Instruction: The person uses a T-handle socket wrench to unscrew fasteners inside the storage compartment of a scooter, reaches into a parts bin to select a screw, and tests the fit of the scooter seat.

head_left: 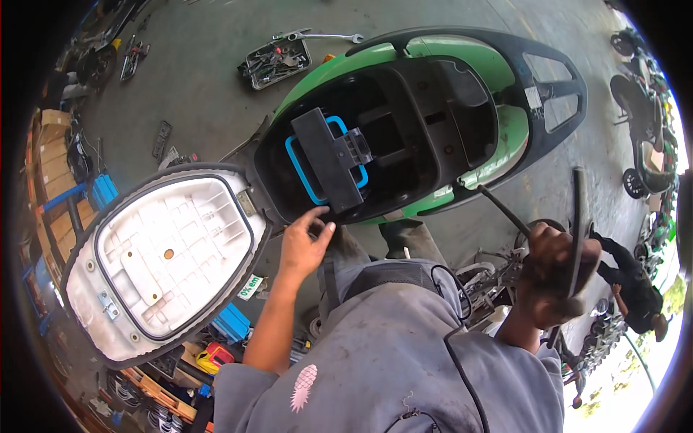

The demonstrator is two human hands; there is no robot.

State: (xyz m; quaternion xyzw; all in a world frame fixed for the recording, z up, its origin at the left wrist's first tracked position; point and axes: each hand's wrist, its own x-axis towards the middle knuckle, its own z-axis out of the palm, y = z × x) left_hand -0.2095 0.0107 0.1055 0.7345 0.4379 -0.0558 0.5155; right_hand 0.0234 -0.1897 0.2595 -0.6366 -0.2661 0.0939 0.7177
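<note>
A green and black electric scooter or moped [505,133] stands before me. Its seat [177,252] is swung open to the left, white ribbed underside up. Across the black storage bay [278,155] lies a black panel [325,155] with a hinged bracket, over a bright blue looped frame [297,173]. My left hand [303,242] is at the bay's near rim, fingers loosely bent and apart, nothing in them. My right hand [556,270] is wrapped round a dark T-handle wrench [502,208]. The wrench's shaft points at the scooter's near side, by the green panel; whether its tip touches there is unclear.
Beyond the scooter a tray of tools [278,61] sits on the grey floor, a large spanner [328,36] across its edge. Shelves with boxes [58,151] line the left. A person in dark clothes [632,278] and parked scooters [646,144] are at right.
</note>
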